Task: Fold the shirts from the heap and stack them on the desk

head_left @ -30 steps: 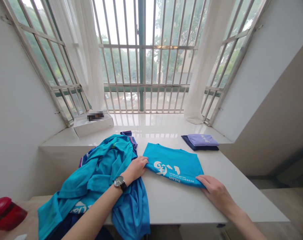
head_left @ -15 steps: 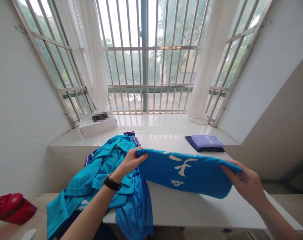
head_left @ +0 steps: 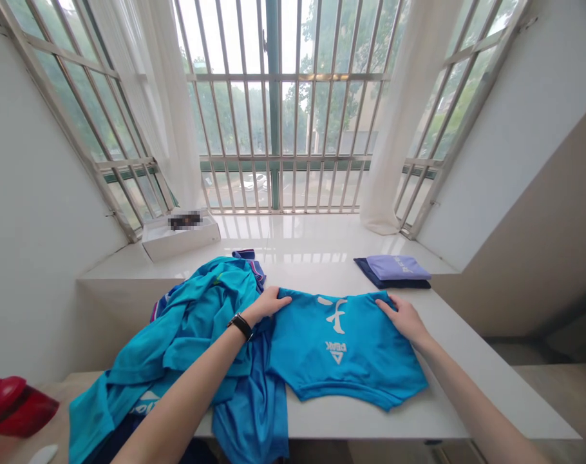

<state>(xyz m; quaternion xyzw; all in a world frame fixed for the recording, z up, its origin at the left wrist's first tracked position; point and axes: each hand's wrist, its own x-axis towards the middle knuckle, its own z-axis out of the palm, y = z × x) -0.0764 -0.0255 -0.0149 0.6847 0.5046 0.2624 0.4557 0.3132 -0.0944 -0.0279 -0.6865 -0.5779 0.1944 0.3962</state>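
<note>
A blue shirt point(head_left: 355, 348) with white lettering and a PEAK logo hangs spread between my hands, its lower part reaching the white table point(head_left: 341, 425). At its upper left corner my left hand point(head_left: 268, 303), with a black band on the wrist, pinches the fabric. My right hand point(head_left: 405, 316) grips the upper right corner, thumb on the front. Just left of the shirt lies a loose heap of teal and blue clothes point(head_left: 191, 335), partly behind my left forearm and draping over the table's front edge.
Folded lilac clothing point(head_left: 396, 267) rests on folded navy clothing point(head_left: 387, 282) at the back right. A white box point(head_left: 181, 241) stands on the sill at the left. Something red point(head_left: 17, 406), perhaps a cap, is at the lower left. White curtains point(head_left: 389, 129) hang before the barred window.
My right hand has moved left, closer to my left hand. The shirt, earlier stretched wide as a taut band, now hangs lower and its curved bottom edge shows.
</note>
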